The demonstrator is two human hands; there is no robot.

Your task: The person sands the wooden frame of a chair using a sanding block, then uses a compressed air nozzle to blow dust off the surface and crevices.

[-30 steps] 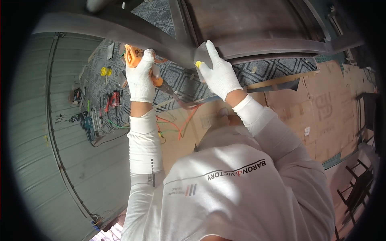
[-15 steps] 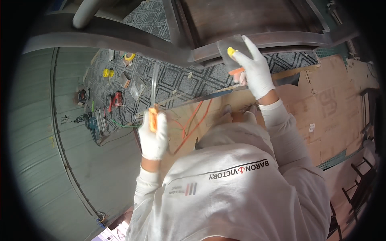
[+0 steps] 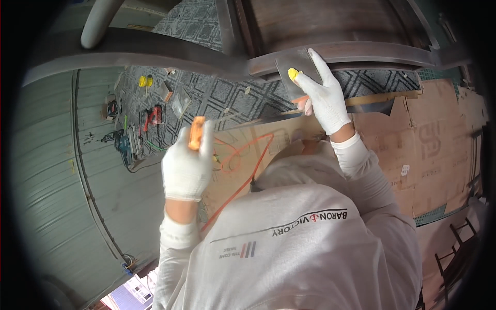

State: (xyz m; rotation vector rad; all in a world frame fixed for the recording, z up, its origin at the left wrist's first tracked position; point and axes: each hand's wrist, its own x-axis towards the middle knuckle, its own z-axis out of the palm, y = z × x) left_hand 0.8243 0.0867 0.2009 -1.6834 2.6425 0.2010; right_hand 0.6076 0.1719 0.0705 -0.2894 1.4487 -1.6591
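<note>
My left hand (image 3: 187, 170), in a white glove, is closed around an orange-handled tool (image 3: 196, 133); its far end is smeared by motion. My right hand (image 3: 325, 98), also gloved, grips a grey flat scraper plate (image 3: 304, 62) with an orange edge. A lump of yellow putty (image 3: 293, 74) sits on the plate, close to my right thumb, and my index finger stretches along the plate's side. The plate is just in front of a dark frame rail (image 3: 351, 51). A wide gap separates the two hands.
A patterned grey carpet (image 3: 206, 88) holds a red power tool (image 3: 153, 118) and a yellow roll (image 3: 145, 81). A blue-green drill (image 3: 123, 147) lies on the left. An orange cord (image 3: 248, 173) crosses the board by my body. Cardboard (image 3: 423, 134) covers the floor at right.
My left hand has come slightly nearer to me and to the left, with the tool tilted differently. My right hand still holds the plate with the yellow lump, nearly in place.
</note>
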